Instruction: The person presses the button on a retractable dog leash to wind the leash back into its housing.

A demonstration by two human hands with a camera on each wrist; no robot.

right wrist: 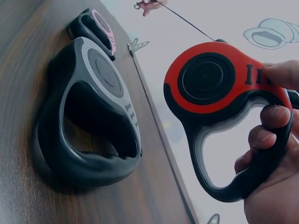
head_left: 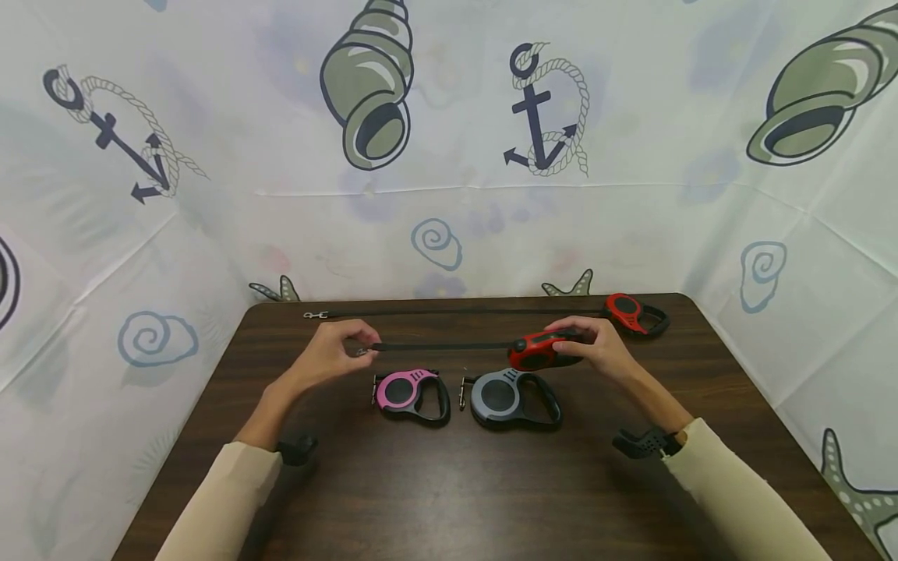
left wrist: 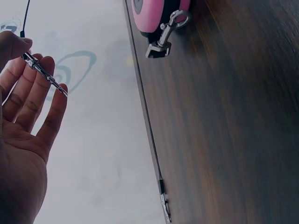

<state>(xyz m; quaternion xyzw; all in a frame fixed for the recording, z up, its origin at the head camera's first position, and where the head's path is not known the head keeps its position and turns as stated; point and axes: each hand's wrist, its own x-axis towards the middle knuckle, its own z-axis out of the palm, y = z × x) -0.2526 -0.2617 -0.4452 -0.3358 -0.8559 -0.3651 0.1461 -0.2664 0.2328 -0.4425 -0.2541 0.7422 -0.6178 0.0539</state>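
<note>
A red and black retractable dog leash (right wrist: 205,77) is held up in my right hand (head_left: 596,343), its fingers curled through the black handle and the thumb near the top buttons. From it a thin black cord (head_left: 442,346) runs out to the left, pulled straight. My left hand (head_left: 333,351) pinches the cord's end by its metal clip (left wrist: 44,72), between thumb and fingers. Below the cord, a pink retractable leash (head_left: 407,393) and a grey one (head_left: 508,397) lie on the table, each with its clip at its left side.
Along the back edge of the brown table (head_left: 421,499) lies a second red leash (head_left: 634,315), its cord stretched left to a metal clip (head_left: 316,315). Behind and beside the table hangs a white cloth (head_left: 463,218) printed with shells and anchors.
</note>
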